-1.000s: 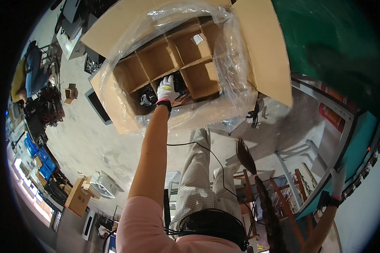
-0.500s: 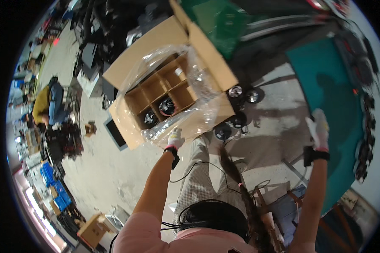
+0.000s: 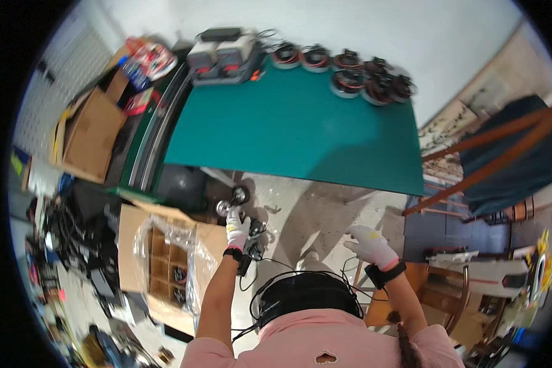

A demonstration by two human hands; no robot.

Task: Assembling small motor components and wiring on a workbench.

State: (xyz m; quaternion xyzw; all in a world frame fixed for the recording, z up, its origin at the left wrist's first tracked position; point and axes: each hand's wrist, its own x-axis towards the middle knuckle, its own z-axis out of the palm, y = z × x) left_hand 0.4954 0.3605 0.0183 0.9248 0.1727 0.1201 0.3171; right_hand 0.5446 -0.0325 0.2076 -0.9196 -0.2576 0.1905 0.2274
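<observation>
My left hand (image 3: 237, 229), in a white glove, hangs open beside the flap of a cardboard box (image 3: 213, 257), with nothing visible in it. Close to its fingertips, shiny round parts (image 3: 223, 207) and black round parts (image 3: 257, 228) lie on the floor. My gloved right hand (image 3: 372, 246) is open and holds nothing, in front of the table's near edge. The box has cardboard dividers (image 3: 159, 267) and a clear plastic liner (image 3: 191, 276). Two dark round parts (image 3: 179, 275) sit in its compartments.
A green-topped table (image 3: 257, 129) stands ahead. Several black-and-silver round parts with red rings (image 3: 374, 83) line its far edge, beside a grey-and-black device (image 3: 225, 56). An open carton (image 3: 95, 132) is at left, a wooden chair (image 3: 454, 288) at right.
My view has turned right, from the box to the green table. The box now appears lower left. My right hand has moved from over the table to in front of it.
</observation>
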